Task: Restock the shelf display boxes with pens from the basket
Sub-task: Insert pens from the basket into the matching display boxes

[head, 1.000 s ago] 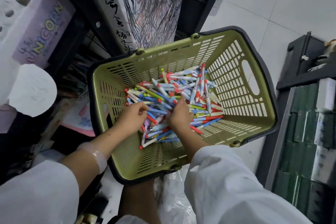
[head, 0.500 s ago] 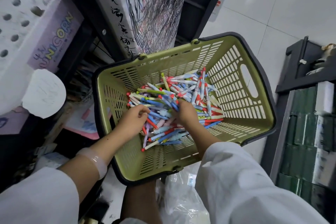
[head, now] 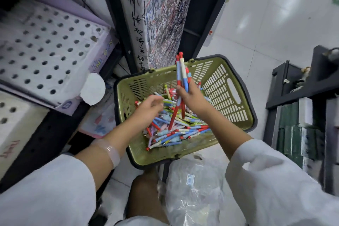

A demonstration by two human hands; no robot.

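An olive-green plastic basket point(head: 222, 86) with a dark rim sits low on the white tiled floor point(head: 275, 24), its far-left corner close against a scribble-covered panel point(head: 161, 14). Loose pens point(head: 176, 130) in many colours are heaped at the basket's near-left side. The right hand point(head: 194, 100) grips a small bunch of pens point(head: 181, 75), lifted upright above the heap. The left hand point(head: 148, 109), blurred, curls over the heap; its grip cannot be told. A perforated white display box point(head: 45, 49) lies on the shelf to the left; its purple edge lettering is too blurred to read. Open floor lies beyond the basket's right rim.
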